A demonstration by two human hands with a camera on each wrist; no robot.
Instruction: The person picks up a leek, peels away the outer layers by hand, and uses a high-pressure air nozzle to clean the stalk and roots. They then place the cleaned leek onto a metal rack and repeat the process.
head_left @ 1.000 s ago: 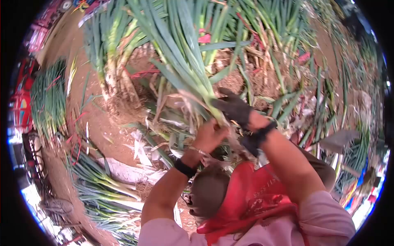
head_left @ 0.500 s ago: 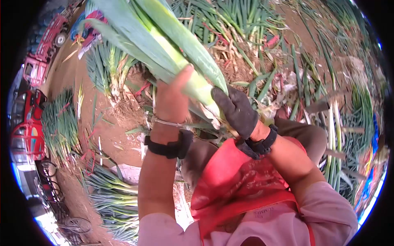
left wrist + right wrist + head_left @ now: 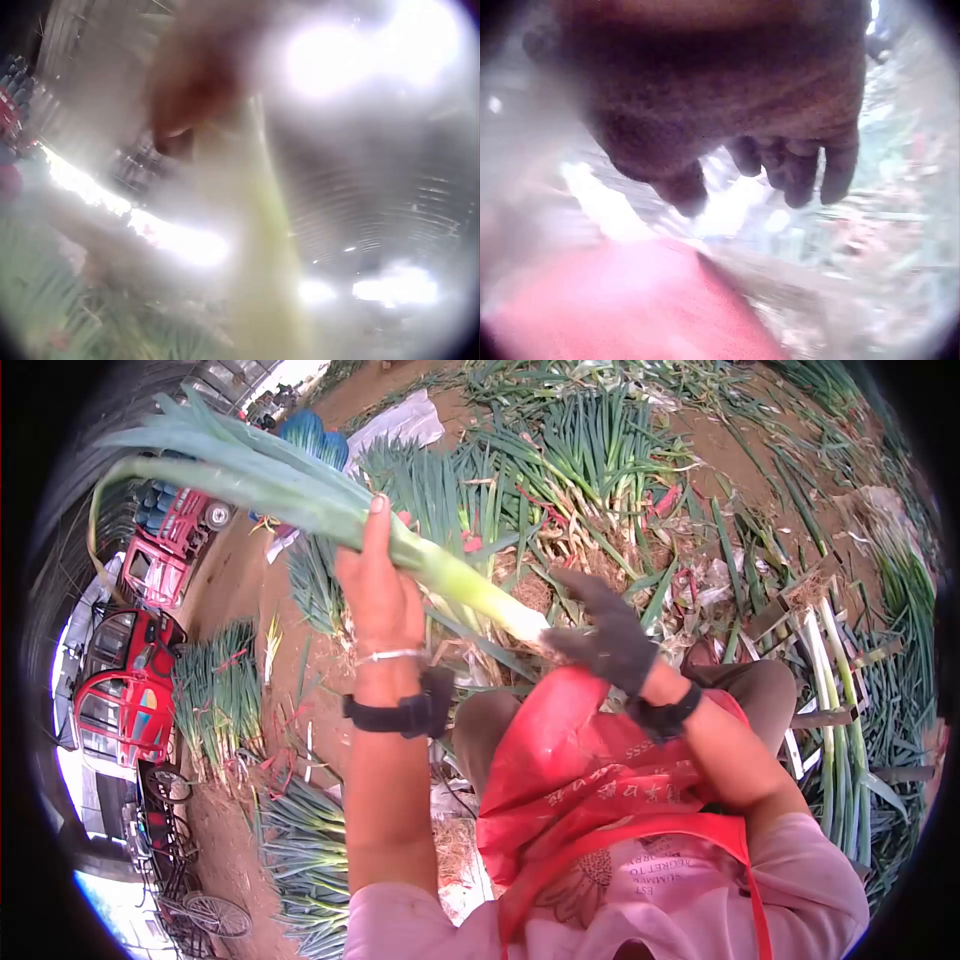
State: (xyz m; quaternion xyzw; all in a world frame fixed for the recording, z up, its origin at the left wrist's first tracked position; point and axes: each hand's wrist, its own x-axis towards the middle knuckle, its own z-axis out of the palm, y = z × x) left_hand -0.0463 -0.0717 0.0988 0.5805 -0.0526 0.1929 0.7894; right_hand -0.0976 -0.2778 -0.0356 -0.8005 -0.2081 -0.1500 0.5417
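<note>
Leek (image 3: pixel 470 592), one: held aslant beyond the apron (image 3: pixel 600 785), pale base near the apron's far edge, leaves swung farther out to its left than half a second earlier. Left hand (image 3: pixel 382 588), bare: closed round the shaft, beyond the apron's left side. Right hand (image 3: pixel 607 635), gloved: earlier about the lower shaft, now loosened, fingers spread beside the base just beyond the apron, contact uncertain, suggesting the left alone bore the leek while handling of the base eased.
</note>
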